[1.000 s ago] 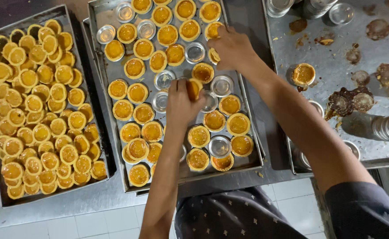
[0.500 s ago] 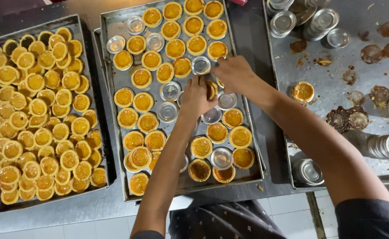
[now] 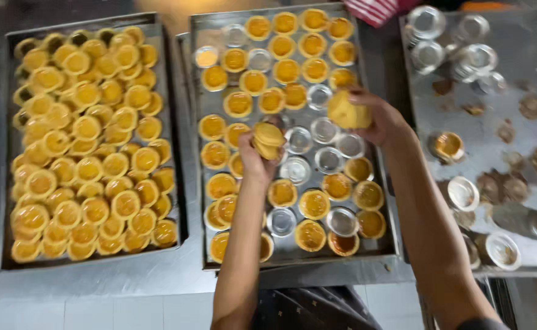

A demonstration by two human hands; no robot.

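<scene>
Both hands, left hand (image 3: pixel 257 160) and right hand (image 3: pixel 383 120), each grip tarts (image 3: pixel 269 140).

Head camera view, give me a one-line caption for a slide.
Over the middle tray of tarts and empty tins, the left hand holds stacked tarts and the right hand lifts one tart.

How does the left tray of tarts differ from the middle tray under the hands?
The left tray is packed with overlapping tarts out of their moulds; the middle tray holds tarts spaced apart, many in metal moulds. The left tray shows no empty moulds; the middle tray has several empty shiny ones. No hand is over the left tray; the left hand and right hand each hold tarts over the middle one. Both are rectangular metal trays.
</scene>
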